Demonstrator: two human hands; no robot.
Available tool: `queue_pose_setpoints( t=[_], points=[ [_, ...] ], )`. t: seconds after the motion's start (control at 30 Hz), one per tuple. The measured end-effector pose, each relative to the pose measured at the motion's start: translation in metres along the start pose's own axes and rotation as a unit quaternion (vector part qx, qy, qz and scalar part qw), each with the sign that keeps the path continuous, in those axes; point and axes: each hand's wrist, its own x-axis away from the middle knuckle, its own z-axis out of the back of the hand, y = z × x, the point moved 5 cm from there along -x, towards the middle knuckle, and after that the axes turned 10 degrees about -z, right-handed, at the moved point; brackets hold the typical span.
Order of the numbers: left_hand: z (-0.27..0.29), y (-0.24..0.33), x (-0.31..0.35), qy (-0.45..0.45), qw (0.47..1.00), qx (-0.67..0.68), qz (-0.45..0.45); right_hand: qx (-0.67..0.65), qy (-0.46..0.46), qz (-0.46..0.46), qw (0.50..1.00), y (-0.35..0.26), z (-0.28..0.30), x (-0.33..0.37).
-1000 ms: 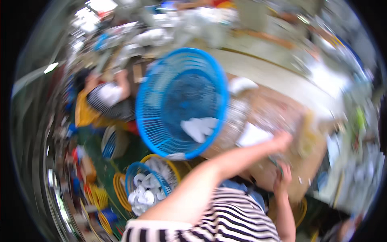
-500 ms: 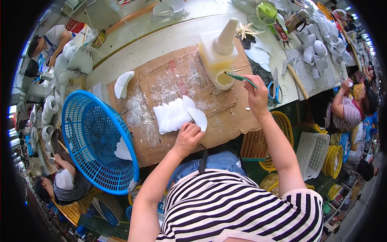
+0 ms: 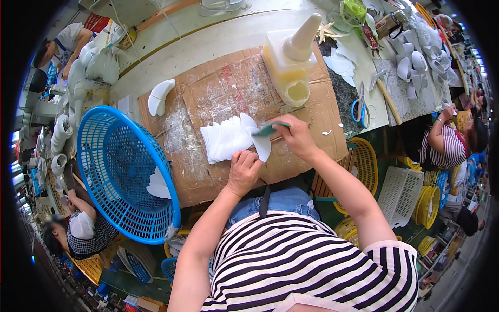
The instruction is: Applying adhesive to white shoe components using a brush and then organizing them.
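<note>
My right hand grips a green-handled brush, whose tip meets a white curved piece. With bent fingers, my left hand pinches the near edge of that piece. Just left of it, several like white pieces lie overlapped in a row on a sheet of cardboard. Behind my right hand stands a translucent glue bottle with a tall cone nozzle, yellowish contents and a round opening low on its near side. Another small group of white curved pieces rests at the cardboard's far left.
A large blue plastic basket leans at the left, white pieces inside. Blue-handled scissors and a wooden-handled hammer lie to the right. White shoe-like parts are heaped at the far right. Other people work at both sides.
My right hand has brought the brush from the glue bottle's opening, left and nearer, onto the white curved piece. My left hand keeps its hold on the piece.
</note>
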Motion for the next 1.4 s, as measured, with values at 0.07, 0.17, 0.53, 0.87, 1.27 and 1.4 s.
queue_pose_setpoints(
  t=[0.07, 0.17, 0.53, 0.87, 1.27, 1.4],
  points=[
    [0.0, -0.003, 0.003, -0.001, 1.0, 0.003, 0.008, 0.067, 0.009, 0.122, 0.99, -0.005, -0.009, 0.004],
    [0.001, -0.003, 0.005, 0.017, 0.999, 0.008, 0.046, 0.118, -0.084, 0.175, 0.974, 0.001, -0.011, 0.037],
    [-0.002, -0.002, -0.008, -0.004, 0.998, 0.056, 0.009, 0.048, -0.043, 0.034, 0.997, -0.001, 0.013, 0.042],
    [0.139, -0.069, -0.009, 0.458, 0.701, 0.393, 0.38, 0.125, 0.006, 0.112, 0.986, -0.024, -0.011, -0.012],
    [0.275, -0.098, 0.094, 0.631, 0.675, 0.213, 0.317, 0.066, 0.048, 0.092, 0.992, -0.054, -0.017, -0.008],
    [0.277, -0.13, 0.103, 0.581, 0.746, -0.002, 0.325, 0.089, 0.043, 0.091, 0.991, -0.05, -0.021, -0.01]
  ],
)
